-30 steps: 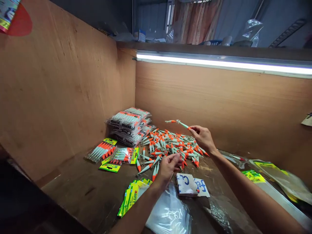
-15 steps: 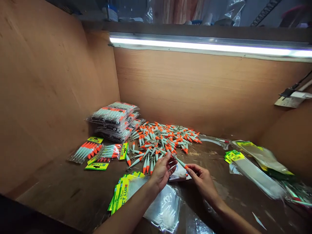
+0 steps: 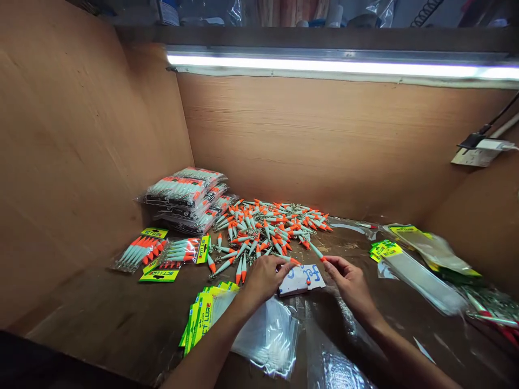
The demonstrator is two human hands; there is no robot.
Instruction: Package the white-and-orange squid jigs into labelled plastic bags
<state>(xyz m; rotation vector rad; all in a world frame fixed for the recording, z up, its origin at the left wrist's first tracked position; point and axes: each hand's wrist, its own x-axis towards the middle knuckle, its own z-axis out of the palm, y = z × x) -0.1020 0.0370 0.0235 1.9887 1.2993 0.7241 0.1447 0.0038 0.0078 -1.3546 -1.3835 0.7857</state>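
In our right hand (image 3: 348,281) we pinch a pale lure (image 3: 317,251) by its orange end, its other end pointing toward the loose pile of lures (image 3: 267,224). Our left hand (image 3: 263,276) curls at a second lure's orange tip (image 3: 295,261); we cannot tell whether it grips it. Between our hands lies a white block (image 3: 292,286) with blue lettering, near clear packets (image 3: 271,337)

I can read BCT LURE on the yellow cards (image 3: 203,249) of the full packets (image 3: 184,250). The flat bags (image 3: 267,332) in front show CT LURE on their yellow tops (image 3: 206,313). Blue pen letters on the white board (image 3: 318,277) look like "Fel".
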